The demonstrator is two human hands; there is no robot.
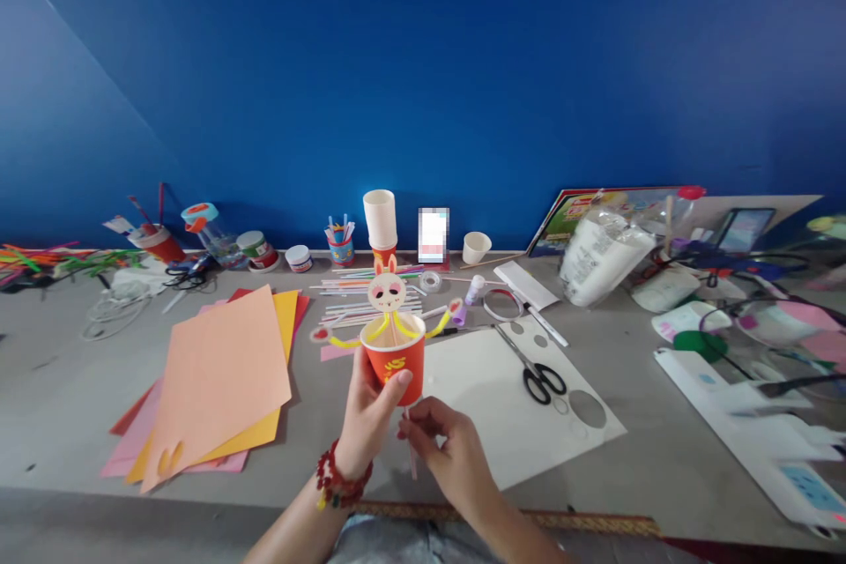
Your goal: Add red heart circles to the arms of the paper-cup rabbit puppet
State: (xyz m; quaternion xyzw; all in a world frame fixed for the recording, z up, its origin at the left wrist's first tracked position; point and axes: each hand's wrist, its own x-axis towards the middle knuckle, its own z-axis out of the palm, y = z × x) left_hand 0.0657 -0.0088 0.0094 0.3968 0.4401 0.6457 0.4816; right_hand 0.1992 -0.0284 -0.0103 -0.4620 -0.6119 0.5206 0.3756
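Observation:
My left hand is wrapped round a red paper cup with yellow marks, held upright over the table's front part. Out of the cup rises a paper rabbit head with pink-lined ears. Yellow pipe-cleaner arms spread over the rim to both sides and end in small paper paws. Below the cup, my right hand pinches a thin pale straw that comes out of the cup's underside. The cup's bottom is partly hidden by my fingers.
Black-handled scissors lie on a cut white sheet to the right. Stacked coloured paper lies left. Behind are loose straws, upturned white cups and a phone. A power strip with cables sits far right.

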